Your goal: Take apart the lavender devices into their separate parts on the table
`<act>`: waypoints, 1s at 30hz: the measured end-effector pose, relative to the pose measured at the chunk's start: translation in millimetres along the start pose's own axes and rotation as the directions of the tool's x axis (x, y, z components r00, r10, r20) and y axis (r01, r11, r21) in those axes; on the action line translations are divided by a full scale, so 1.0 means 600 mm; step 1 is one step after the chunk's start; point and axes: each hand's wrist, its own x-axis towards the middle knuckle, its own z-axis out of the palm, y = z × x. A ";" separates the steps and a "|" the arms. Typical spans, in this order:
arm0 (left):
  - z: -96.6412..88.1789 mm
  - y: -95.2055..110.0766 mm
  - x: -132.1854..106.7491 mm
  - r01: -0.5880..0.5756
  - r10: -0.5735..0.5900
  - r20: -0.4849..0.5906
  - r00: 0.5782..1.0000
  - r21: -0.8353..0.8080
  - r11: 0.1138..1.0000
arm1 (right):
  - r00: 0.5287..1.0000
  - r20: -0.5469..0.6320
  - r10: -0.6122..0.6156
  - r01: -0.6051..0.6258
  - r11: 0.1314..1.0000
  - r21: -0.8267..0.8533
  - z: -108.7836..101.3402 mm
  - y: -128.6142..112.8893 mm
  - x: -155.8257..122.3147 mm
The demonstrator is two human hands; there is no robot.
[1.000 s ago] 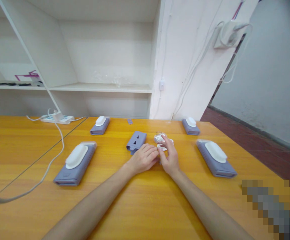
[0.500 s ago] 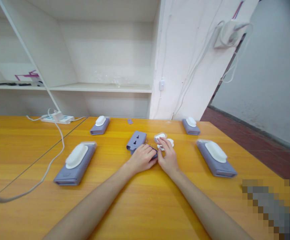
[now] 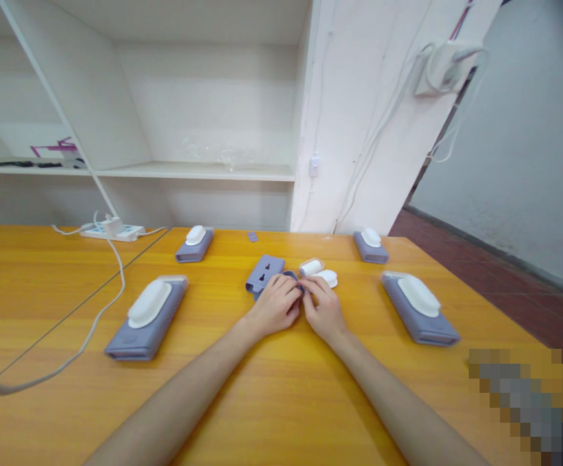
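Left hand (image 3: 277, 304): curled closed around dark piece (image 3: 291, 275).
Right hand (image 3: 324, 307): half-curled at piece's right end; unclear whether gripping.
Slotted case (image 3: 272, 264): purple, just beyond left hand.
Table (image 3: 281, 408): orange, wood-grained.
Shelving (image 3: 204, 103): white, behind table.
Floor (image 3: 485, 278): reddish, right.

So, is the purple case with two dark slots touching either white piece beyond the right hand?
Apart. The head view shows bare tabletop between the purple case and the white pieces.

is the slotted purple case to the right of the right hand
No, the slotted purple case lies to the left of the right hand, just beyond the left hand.
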 end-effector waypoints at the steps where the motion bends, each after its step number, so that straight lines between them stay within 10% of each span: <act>1: -0.001 0.001 0.000 0.005 -0.005 -0.007 1.000 0.008 1.000 | 1.000 0.005 0.000 0.000 1.000 -0.004 0.000 0.000 0.000; 20: 0.010 -0.008 -0.003 0.373 -0.334 -0.219 0.917 0.173 0.912 | 0.998 0.068 0.017 -0.008 0.992 -0.125 -0.008 -0.012 -0.006; 30: 0.019 -0.013 -0.007 0.343 -0.295 -0.244 0.924 0.183 0.922 | 0.997 0.081 0.007 0.003 0.993 -0.114 -0.006 -0.011 -0.006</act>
